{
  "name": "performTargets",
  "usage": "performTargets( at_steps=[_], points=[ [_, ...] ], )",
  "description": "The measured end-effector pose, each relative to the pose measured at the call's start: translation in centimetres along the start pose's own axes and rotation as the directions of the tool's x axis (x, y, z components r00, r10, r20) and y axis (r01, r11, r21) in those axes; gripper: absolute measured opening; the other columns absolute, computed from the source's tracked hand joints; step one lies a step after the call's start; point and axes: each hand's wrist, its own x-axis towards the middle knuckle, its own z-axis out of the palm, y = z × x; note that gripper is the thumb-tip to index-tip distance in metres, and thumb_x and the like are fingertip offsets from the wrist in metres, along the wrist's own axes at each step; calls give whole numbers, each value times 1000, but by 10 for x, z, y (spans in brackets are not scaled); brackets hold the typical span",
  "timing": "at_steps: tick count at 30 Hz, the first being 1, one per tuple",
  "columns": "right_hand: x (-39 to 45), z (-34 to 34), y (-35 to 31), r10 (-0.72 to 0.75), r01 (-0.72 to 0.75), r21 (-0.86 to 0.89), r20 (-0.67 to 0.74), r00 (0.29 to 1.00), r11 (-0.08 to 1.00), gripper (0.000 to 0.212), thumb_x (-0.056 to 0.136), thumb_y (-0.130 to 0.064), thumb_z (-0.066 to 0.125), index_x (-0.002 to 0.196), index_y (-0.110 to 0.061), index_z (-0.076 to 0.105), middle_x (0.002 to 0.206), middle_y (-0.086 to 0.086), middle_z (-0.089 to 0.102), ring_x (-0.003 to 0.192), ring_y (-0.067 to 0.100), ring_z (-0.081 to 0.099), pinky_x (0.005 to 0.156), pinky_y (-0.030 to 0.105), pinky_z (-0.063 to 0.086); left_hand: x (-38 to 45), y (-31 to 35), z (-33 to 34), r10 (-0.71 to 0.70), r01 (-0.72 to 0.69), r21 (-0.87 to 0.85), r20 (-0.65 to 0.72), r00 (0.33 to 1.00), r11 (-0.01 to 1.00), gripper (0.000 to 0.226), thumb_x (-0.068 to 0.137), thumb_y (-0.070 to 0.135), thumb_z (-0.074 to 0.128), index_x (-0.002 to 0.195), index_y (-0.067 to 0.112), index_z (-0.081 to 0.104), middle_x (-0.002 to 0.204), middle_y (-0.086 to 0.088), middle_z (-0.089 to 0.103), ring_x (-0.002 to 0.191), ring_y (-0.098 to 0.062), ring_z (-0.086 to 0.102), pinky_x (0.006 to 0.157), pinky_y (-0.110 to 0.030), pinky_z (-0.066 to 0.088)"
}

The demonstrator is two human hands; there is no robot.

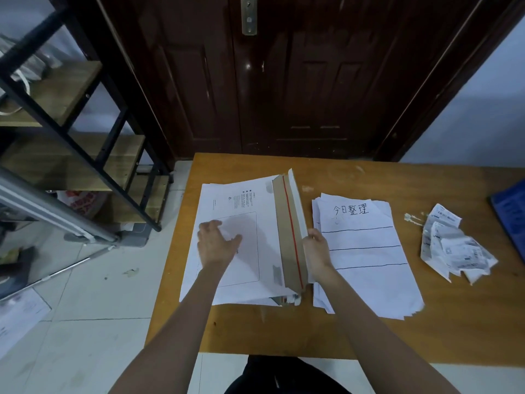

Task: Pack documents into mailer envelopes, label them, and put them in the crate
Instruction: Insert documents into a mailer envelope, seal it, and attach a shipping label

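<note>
Wooden table (369,331): orange-brown top, smooth and matt, with pale scuffs and a white smear; rectangular, set on pale floor tiles (93,322) in front of a dark brown panelled door (284,81) with a brass lock plate.

Left of the table: black metal shelving (85,143) with wood-grain boards, angular frame, cluttered with bags.

Mailer envelope (255,203): stiff white card, flat and rectangular, lying on the table's left half atop more white envelopes. Small printed text and a rounded label outline on its face. Its flap (292,231) stands raised along the right edge, brown card inside with a thin red tear strip.

Left hand (217,243): resting palm-down on the envelope face, fingers spread and loosely bent, gripping nothing.

Right hand (318,248): fingers curled round the flap's outer edge, holding it up.

Documents (369,265): loose stack of thin white sheets just right of the envelope, top sheet with handwritten characters and three ruled black lines.

Labels (451,245): crumpled heap of printed white slips, further right on the table.

Blue object (511,220): at the table's right edge, cut off by the frame.
</note>
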Motion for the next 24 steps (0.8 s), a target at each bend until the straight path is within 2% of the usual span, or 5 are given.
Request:
performTargets(
  at_steps=[5, 8, 16, 21, 24],
  points=[
    [-10, -12, -12, -34, 30, 189, 16, 999, 982, 28, 88, 1, 37, 88, -12, 62, 91, 11, 61, 82, 26, 55, 74, 33, 43, -8, 46, 18, 153, -164, 44, 184, 971, 985, 94, 69, 65, 70, 143, 20, 32, 152, -6, 23, 140, -27, 26, 114, -44, 26],
    [-18, -22, -17, -71, 61, 307, 19, 997, 950, 30, 87, 5, 39, 84, -14, 62, 91, 5, 63, 83, 20, 59, 68, 24, 48, -15, 65, 30, 182, -204, 64, 249, 951, 977, 105, 66, 68, 70, 147, 23, 22, 156, -4, 13, 144, -27, 16, 117, -44, 17],
    [-15, -58, -4, -63, 41, 347, 55, 996, 937, 9, 89, -8, 56, 94, -8, 64, 92, 5, 66, 84, 21, 63, 66, 24, 48, -23, 86, 46, 246, -244, -51, 361, 900, 968, 81, 78, 47, 71, 146, 34, 29, 159, -2, 9, 145, -27, 14, 115, -50, 24],
    [-2, -81, -3, -3, -60, 299, 208, 978, 952, 20, 87, -14, 61, 104, -10, 70, 104, 12, 71, 96, 29, 67, 90, 39, 52, -34, 96, 56, 204, -202, -43, 340, 918, 979, 84, 76, 52, 71, 146, 32, 29, 159, -2, 14, 145, -25, 17, 115, -51, 24],
    [2, -91, -2, 37, -137, 328, 295, 955, 935, 18, 88, -11, 56, 101, -5, 67, 98, 16, 70, 86, 29, 67, 81, 35, 51, -43, 109, 65, 177, -166, -60, 328, 928, 984, 85, 75, 48, 73, 146, 31, 29, 158, -2, 16, 145, -26, 19, 114, -52, 24]
  ],
)
